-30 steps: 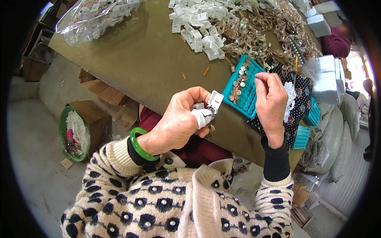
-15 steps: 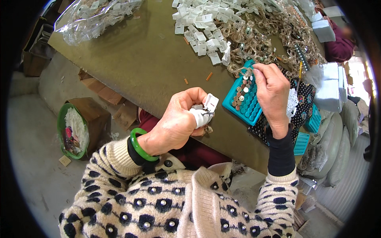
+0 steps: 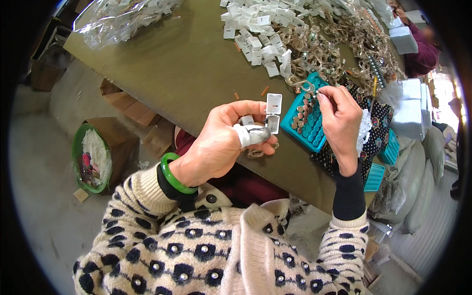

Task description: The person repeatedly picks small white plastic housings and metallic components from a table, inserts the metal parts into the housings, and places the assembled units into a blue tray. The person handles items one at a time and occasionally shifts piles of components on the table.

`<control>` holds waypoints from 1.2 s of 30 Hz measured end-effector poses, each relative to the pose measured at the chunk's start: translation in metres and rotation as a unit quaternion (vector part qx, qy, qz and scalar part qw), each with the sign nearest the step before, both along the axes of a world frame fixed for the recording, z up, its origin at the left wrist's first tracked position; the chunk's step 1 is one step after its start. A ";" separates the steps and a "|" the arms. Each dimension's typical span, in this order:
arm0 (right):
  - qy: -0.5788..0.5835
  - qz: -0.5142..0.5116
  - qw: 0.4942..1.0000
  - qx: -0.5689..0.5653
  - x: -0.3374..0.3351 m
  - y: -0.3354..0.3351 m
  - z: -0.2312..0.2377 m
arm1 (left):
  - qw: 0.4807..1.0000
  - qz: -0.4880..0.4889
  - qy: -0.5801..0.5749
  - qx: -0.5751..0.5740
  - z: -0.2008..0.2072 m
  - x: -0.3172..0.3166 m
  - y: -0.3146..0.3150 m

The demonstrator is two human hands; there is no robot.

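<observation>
My left hand (image 3: 216, 137) grips a small white hinged plastic case (image 3: 274, 104), its lid standing open. A white wrap (image 3: 241, 134) with a shiny grey cap covers one of its digits, and a coil of thin wire (image 3: 255, 153) hangs below the fingers. My right hand (image 3: 342, 118) is closed in a pinch at the right edge of a teal tray (image 3: 314, 140) with round pockets. Whatever lies between its fingertips is too small to make out. Several button cells (image 3: 300, 117), silvery and coppery, sit in the tray's left part.
White plastic cases (image 3: 255, 44) are heaped at the back, beside tangled clear wire coils (image 3: 314, 46). A clear bag (image 3: 123, 22) lies far left. Dark patterned cloth (image 3: 377, 115) is under the tray's right side. A green basin (image 3: 78, 157) stands on the floor; another person's sleeve (image 3: 424, 51) shows far right.
My left hand has moved slightly right and turned, so the open case now faces up with both halves visible. My right hand has shifted slightly and stays pinched at the tray.
</observation>
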State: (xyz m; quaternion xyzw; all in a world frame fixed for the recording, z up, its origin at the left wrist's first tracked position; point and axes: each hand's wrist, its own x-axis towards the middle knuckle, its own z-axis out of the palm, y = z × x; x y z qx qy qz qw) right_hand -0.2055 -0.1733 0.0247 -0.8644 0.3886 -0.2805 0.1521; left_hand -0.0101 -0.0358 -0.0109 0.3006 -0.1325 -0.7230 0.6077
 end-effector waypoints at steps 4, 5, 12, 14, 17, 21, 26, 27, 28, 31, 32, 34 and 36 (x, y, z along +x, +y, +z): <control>-0.040 0.026 0.998 0.047 0.006 0.041 0.018 | 0.998 0.018 -0.047 0.021 0.005 -0.001 0.002; -0.055 0.050 0.997 0.031 0.010 0.051 0.017 | 0.998 0.025 -0.057 0.013 0.006 -0.002 0.002; 0.025 0.121 0.983 -0.137 0.026 0.083 0.008 | 0.990 0.041 -0.134 -0.016 0.012 -0.012 0.007; 0.016 0.109 0.992 -0.069 0.024 0.088 0.012 | 0.992 0.037 -0.120 -0.002 0.014 -0.011 0.007; -0.023 0.100 0.995 -0.001 0.019 0.091 0.018 | 0.994 0.030 -0.108 0.018 0.018 -0.012 0.009; -0.092 0.090 0.991 0.029 0.017 0.088 0.016 | 0.993 0.019 -0.113 0.023 0.021 -0.014 0.010; -0.115 0.069 0.991 0.021 0.016 0.089 0.012 | 0.994 0.015 -0.105 0.027 0.023 -0.015 0.012; -0.114 0.068 0.991 0.012 0.017 0.089 0.012 | 0.995 0.015 -0.097 0.024 0.023 -0.016 0.011; -0.116 0.069 0.991 0.002 0.017 0.089 0.012 | 0.996 0.015 -0.091 0.023 0.023 -0.016 0.011; -0.118 0.064 0.991 -0.017 0.020 0.088 0.010 | 0.996 0.015 -0.082 0.015 0.020 -0.016 0.010; -0.126 0.068 0.990 -0.014 0.021 0.087 0.010 | 0.997 0.016 -0.080 0.013 0.020 -0.016 0.009; -0.134 0.065 0.989 0.011 0.022 0.087 0.009 | 0.997 0.018 -0.077 0.011 0.018 -0.015 0.008; -0.122 0.060 0.991 0.014 0.023 0.089 0.009 | 0.997 0.014 -0.076 0.005 0.017 -0.013 0.008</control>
